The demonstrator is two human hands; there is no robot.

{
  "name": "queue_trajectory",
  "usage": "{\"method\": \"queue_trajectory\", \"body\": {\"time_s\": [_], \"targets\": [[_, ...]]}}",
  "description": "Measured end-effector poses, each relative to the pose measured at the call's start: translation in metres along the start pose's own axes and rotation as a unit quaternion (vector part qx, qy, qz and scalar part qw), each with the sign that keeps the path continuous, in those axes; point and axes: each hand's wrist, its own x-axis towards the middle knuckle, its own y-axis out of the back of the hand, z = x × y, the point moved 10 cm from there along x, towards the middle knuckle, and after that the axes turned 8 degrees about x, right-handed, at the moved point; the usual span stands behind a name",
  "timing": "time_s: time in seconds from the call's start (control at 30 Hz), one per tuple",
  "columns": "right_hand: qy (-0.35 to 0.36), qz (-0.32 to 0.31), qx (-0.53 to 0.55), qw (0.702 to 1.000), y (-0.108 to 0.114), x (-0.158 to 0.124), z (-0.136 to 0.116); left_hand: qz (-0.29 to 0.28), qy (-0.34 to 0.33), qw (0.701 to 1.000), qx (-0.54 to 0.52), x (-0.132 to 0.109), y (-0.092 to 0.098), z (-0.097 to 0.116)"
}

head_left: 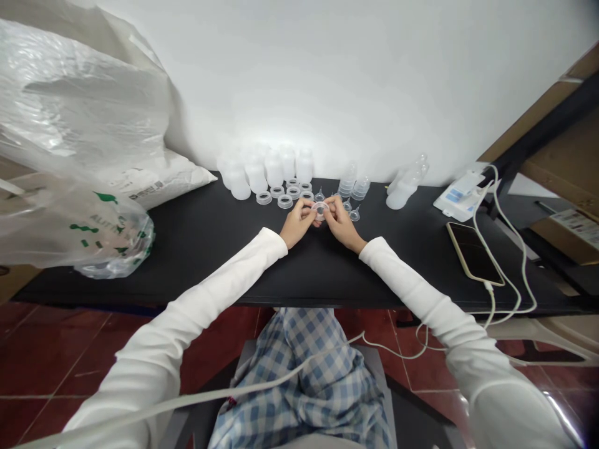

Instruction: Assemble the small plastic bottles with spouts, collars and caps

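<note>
Over the middle of the black table, my left hand (pixel 298 222) and my right hand (pixel 343 223) pinch one translucent ring-shaped bottle collar (pixel 321 209) between them, one hand on each side. Whether a nipple sits inside the collar is too small to tell. Just beyond my left hand lie several more translucent collars (pixel 285 201). Behind those, several frosted white bottles (pixel 258 178) stand in a group near the wall. Close to my right hand are several small clear nipples (pixel 354 215), partly hidden by the fingers. Past them rise two stacks of clear caps (pixel 347 181).
Several assembled-looking bottles (pixel 403 187) lie or lean together at the back right. Farther right are a white box-like device (pixel 461 194), a phone (pixel 475 252) and loose white cables (pixel 524 274). Large plastic bags (pixel 84 212) fill the left end. A cable crosses my lap.
</note>
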Motion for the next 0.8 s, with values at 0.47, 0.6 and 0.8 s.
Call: {"method": "queue_trajectory", "body": {"time_s": [0.47,0.6,0.8], "targets": [[-0.04,0.005,0.027,0.999,-0.006,-0.001,0.006,-0.003,-0.041,0.992,0.117,-0.004,0.002,0.012],[-0.04,0.0,0.032,0.999,-0.005,-0.002,0.002,-0.017,-0.029,0.996,0.079,-0.003,0.0,0.009],[-0.042,-0.009,0.048,0.998,-0.005,-0.002,0.006,-0.028,-0.041,0.996,0.078,-0.004,-0.002,0.011]]}}
